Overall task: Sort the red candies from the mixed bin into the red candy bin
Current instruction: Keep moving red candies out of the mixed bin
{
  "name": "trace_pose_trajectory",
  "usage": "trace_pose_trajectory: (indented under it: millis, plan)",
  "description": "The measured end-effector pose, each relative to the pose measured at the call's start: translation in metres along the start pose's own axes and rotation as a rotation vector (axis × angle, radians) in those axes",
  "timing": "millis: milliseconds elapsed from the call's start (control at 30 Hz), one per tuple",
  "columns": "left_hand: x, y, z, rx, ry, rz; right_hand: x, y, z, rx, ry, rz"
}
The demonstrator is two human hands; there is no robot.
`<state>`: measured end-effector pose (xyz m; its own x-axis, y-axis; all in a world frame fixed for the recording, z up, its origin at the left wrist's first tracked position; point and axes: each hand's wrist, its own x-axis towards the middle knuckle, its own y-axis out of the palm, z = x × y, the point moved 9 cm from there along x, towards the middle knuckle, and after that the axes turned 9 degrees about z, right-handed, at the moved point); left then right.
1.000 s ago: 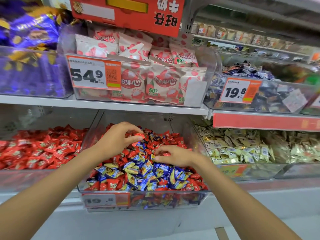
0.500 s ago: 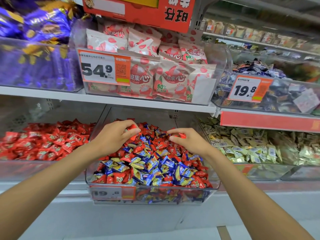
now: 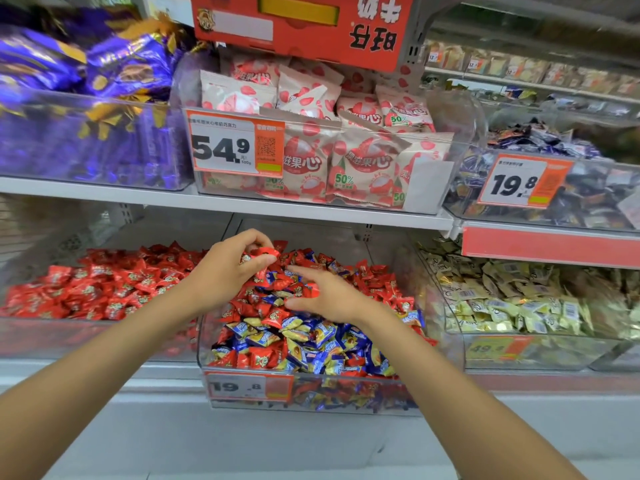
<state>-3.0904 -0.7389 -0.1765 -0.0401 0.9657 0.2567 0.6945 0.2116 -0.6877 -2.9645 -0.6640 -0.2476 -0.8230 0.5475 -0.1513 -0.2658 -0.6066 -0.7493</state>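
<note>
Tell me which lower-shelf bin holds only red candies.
The leftmost bin: all red wrappers. The middle bin mixes red, blue and yellow; the right bin holds pale gold packets.

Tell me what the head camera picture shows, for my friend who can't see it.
A person's left hand grips red candies above the mixed bin of red, blue and yellow sweets, while the right hand pinches another red candy. The red candy bin sits just to its left.
</note>
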Motion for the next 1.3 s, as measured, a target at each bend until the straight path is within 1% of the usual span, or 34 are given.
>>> trace_pose_trajectory:
  millis: [67,167,233,333,433,500,633,667,833,933,1033,1133,1200,1300]
  plan:
    - [-0.001,0.000,0.005,0.011,-0.011,0.021,0.009,0.004,-0.005,0.008,0.031,0.017]
    - [0.000,0.008,0.005,0.047,-0.012,0.083,0.006,-0.014,-0.012,0.095,0.082,-0.035]
    - [0.002,0.016,0.003,0.115,-0.013,0.137,-0.003,-0.027,-0.012,0.122,0.097,-0.066]
    - [0.007,0.028,-0.004,0.246,-0.023,0.205,-0.015,-0.038,-0.020,0.225,0.118,-0.089]
    - [0.015,0.035,-0.010,0.198,-0.016,0.192,-0.025,-0.048,-0.030,0.266,0.129,-0.126]
    - [0.020,0.039,-0.012,0.164,-0.024,0.168,-0.035,-0.056,-0.037,0.303,0.141,-0.123]
    - [0.033,0.045,-0.006,0.094,-0.060,0.123,-0.058,-0.072,-0.047,0.247,0.153,-0.054]
    - [0.037,0.047,-0.006,0.087,-0.055,0.119,-0.061,-0.077,-0.051,0.236,0.156,-0.061]
    - [0.064,0.068,0.003,0.134,-0.045,0.144,-0.070,-0.101,-0.076,0.247,0.181,-0.289]
    - [0.080,0.079,0.014,0.216,-0.063,0.157,-0.063,-0.098,-0.085,0.197,0.188,-0.330]
    - [0.086,0.093,0.026,0.296,-0.101,0.207,-0.051,-0.089,-0.093,0.218,0.201,-0.296]
    - [0.086,0.108,0.039,0.464,-0.168,0.291,-0.037,-0.079,-0.099,0.169,0.241,-0.278]
    - [0.088,0.109,0.040,0.487,-0.180,0.284,-0.024,-0.072,-0.107,0.090,0.274,-0.264]
    - [0.087,0.105,0.040,0.461,-0.186,0.240,-0.012,-0.052,-0.109,-0.062,0.321,-0.160]
